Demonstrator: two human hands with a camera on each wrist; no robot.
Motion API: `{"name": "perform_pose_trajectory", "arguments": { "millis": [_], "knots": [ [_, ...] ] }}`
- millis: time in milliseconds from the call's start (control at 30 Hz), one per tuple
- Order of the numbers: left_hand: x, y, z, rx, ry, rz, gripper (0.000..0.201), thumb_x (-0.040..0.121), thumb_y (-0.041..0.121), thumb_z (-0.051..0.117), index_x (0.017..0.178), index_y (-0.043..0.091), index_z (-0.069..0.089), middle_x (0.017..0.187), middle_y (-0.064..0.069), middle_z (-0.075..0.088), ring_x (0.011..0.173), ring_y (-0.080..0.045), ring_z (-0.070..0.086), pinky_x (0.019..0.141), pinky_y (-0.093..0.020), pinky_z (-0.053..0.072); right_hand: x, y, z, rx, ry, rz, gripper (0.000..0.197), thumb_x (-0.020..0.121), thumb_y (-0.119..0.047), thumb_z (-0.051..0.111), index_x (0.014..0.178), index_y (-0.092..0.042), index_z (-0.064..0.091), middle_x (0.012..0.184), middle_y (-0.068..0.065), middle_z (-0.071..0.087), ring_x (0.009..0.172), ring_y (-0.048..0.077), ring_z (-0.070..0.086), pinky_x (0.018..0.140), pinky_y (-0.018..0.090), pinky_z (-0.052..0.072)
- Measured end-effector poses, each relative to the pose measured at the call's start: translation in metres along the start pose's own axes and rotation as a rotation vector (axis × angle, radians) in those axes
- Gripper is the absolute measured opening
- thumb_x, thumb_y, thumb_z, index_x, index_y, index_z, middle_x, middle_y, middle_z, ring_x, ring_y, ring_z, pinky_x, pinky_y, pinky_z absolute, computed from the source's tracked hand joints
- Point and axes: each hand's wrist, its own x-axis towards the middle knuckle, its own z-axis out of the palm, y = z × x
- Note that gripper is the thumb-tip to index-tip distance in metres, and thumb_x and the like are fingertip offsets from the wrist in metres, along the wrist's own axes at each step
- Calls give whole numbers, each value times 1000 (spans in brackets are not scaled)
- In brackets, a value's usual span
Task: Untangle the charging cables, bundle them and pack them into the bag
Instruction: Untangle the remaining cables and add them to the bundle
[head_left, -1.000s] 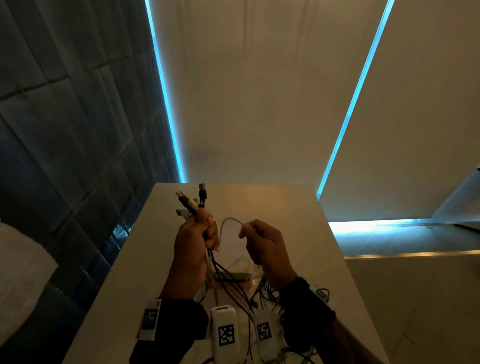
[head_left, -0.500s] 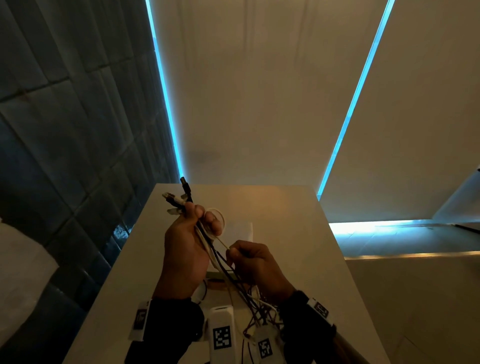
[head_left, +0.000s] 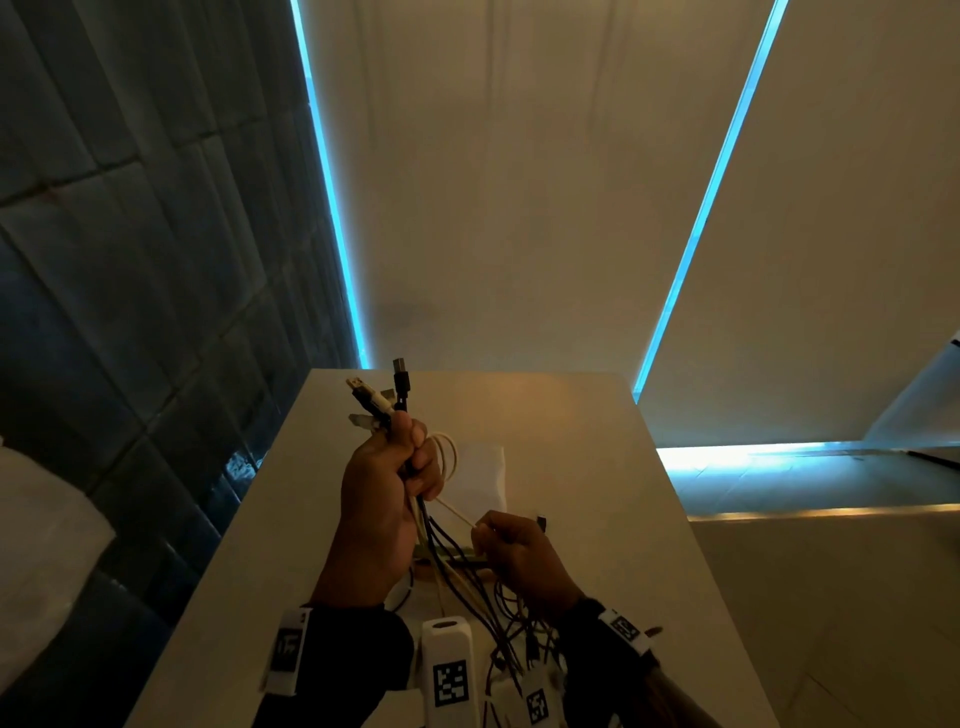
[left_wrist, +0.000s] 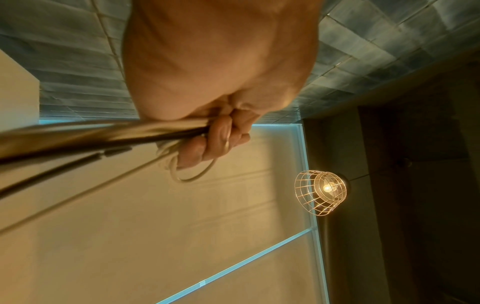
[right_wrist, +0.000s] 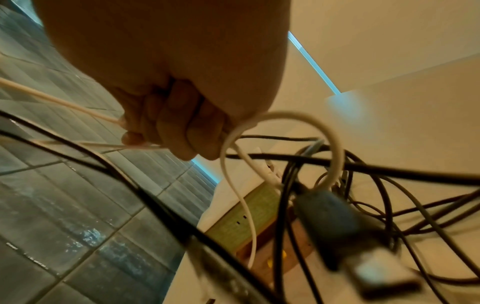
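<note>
My left hand (head_left: 387, 483) is raised over the table and grips a bunch of charging cables (head_left: 431, 535), black and white; their plugs (head_left: 379, 397) stick up above the fist. A white cable (head_left: 448, 457) loops around the fingers (left_wrist: 221, 139) of this hand. My right hand (head_left: 514, 551), lower and to the right, pinches that white cable (right_wrist: 59, 102) and holds it taut towards the left hand. More tangled black cables (right_wrist: 363, 170) hang below, one ending in a USB plug (right_wrist: 374, 269). A pale flat bag (head_left: 480, 473) lies on the table behind the hands.
The hands work over a narrow white table (head_left: 597, 467) with a dark tiled wall (head_left: 130, 312) on its left and blue light strips beyond. A green and brown object (right_wrist: 249, 222) lies on the table under the cables. A wire cage lamp (left_wrist: 322, 191) hangs overhead.
The right hand has dropped from beside the left hand to lower right, pulling the white cable taut. A white loop now sits around the left fingers. The left hand stays raised.
</note>
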Motion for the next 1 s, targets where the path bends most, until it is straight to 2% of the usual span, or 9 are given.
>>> {"name": "perform_pose_trajectory", "arguments": {
  "millis": [200,300,367,433,567,667,767,900,1000],
  "knots": [
    [-1,1,0,4,6,11,34,101,26,32,70,12,40,51,6,38,38,-5,26,39,-19,28,3,13,0,-56,29,-66,31,93,-21,52,62,-22,50,54,-13,46,53,0,41,57,16,36],
    [0,3,-2,2,10,23,34,100,25,32,71,12,40,50,7,36,38,-5,25,39,-19,27,3,27,-2,-57,61,-69,32,86,-43,53,57,-31,50,57,-10,45,56,4,42,59,21,36],
    [0,4,-3,-2,12,22,34,100,26,32,70,12,39,49,7,36,37,-5,25,39,-19,27,3,37,-5,-61,83,-39,33,83,-49,53,57,-30,53,59,-6,48,58,7,46,61,23,39],
    [-1,3,-3,-1,18,20,34,101,25,31,70,12,39,49,7,36,37,-5,25,39,-18,26,3,45,-6,-79,91,-20,34,83,-51,52,58,-28,55,58,-8,50,59,8,48,63,25,41],
    [0,1,-4,27,34,21,35,102,24,30,70,12,39,48,8,36,36,-4,25,39,-18,25,5,51,-5,-85,106,18,31,85,-39,55,58,-23,54,54,-11,50,58,7,48,63,27,41],
    [3,0,-10,100,61,22,35,102,24,30,70,12,40,49,7,36,36,-4,25,39,-20,22,7,38,-7,-61,191,52,29,86,-27,57,58,-20,56,56,-9,49,54,7,47,58,27,41],
    [4,-4,-14,229,99,2,38,103,24,32,67,12,39,48,6,38,37,-6,26,39,-20,22,8,1,-9,-10,279,20,28,94,-16,56,66,-12,61,48,-10,42,44,7,37,49,23,31],
    [4,-14,-13,367,166,-55,41,103,24,35,65,11,45,52,-2,52,43,-14,41,46,-26,27,6,-54,-6,164,225,-96,23,96,-12,52,76,-3,60,47,-6,36,42,12,25,44,23,20],
    [3,-18,-9,462,189,-106,34,103,26,36,78,11,52,64,-4,66,49,-13,57,48,-27,37,-1,-80,0,284,104,-180,22,95,-16,55,77,-6,60,50,-3,35,44,12,21,42,22,20]
  ]
}}
